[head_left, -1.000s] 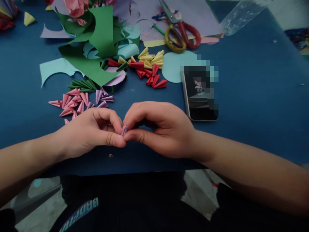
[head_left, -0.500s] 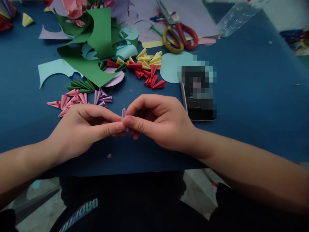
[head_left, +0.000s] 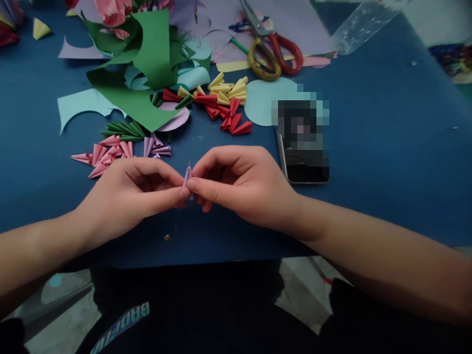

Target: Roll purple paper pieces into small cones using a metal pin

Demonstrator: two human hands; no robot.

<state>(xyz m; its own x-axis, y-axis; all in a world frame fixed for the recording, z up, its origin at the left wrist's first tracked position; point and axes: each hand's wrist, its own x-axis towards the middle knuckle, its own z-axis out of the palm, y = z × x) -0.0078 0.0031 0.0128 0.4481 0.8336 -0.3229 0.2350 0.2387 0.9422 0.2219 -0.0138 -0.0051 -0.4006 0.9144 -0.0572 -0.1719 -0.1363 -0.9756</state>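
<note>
A small purple paper cone (head_left: 188, 175) stands upright between my hands above the table's near part, a thin tip poking out of its top. My left hand (head_left: 129, 196) pinches it from the left with thumb and fingers. From the right, the thumb and fingertips of my right hand (head_left: 243, 189) press on the same cone. Its lower part is mostly hidden by my fingers. Just beyond my left hand lie pink paper cones (head_left: 99, 155), purple cones (head_left: 149, 146) and green cones (head_left: 125, 129). Red cones (head_left: 232, 115) and yellow cones (head_left: 230, 88) are piled farther back.
Green paper scraps (head_left: 155, 49) and a light blue offcut (head_left: 86, 103) lie at the back left. Scissors (head_left: 271, 54) with red and yellow handles rest on purple paper (head_left: 302, 29). A phone (head_left: 308, 169) sits right of my right hand. The blue table (head_left: 387, 147) ends near my lap.
Both hands stay joined at the purple cone, with only slight finger shifts. The cone leans a little differently. The things on the table have not moved.
</note>
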